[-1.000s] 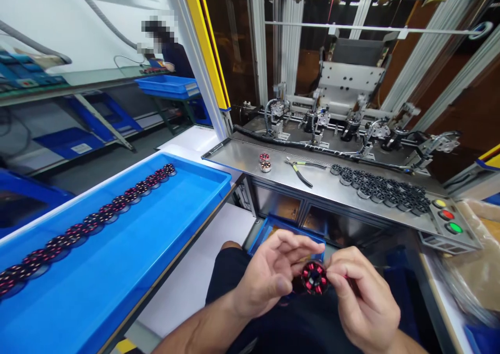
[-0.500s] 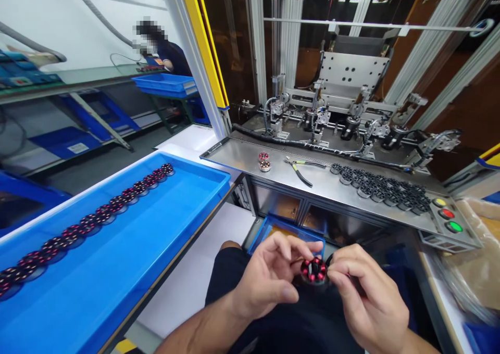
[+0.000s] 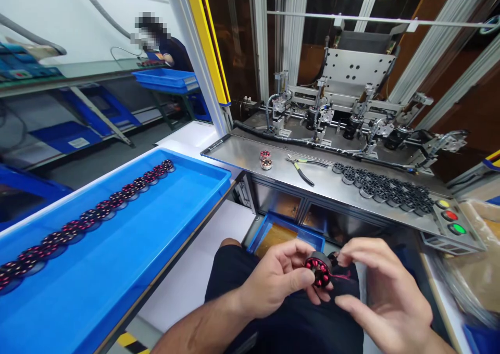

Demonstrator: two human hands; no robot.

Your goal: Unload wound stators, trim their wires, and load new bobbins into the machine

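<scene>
My left hand [image 3: 287,276] grips a motor stator [image 3: 319,270] with red windings and a dark rim, thumb at its near side and fingers behind and below. The stator is tilted, its wound face towards me. Thin red wire ends [image 3: 341,276] stick out from its right side. My right hand [image 3: 385,286] is beside the stator's right edge with thumb and fingers spread apart. Its fingertips are close to a small dark part at that edge; I cannot tell whether they touch it. Both hands are above my lap.
A blue tray [image 3: 187,213] at left holds a long row of wound stators [image 3: 103,211]. On the metal bench [image 3: 238,153] are two stators [image 3: 266,161], cutting pliers [image 3: 304,169], several black cores [image 3: 385,187] and coloured buttons [image 3: 451,216]. Machine fixtures [image 3: 351,119] stand behind. A person [image 3: 172,47] sits far left.
The stator has turned from facing up to facing me, and my left hand has closed round it. My right hand has opened, its thumb moving away from the fingers.
</scene>
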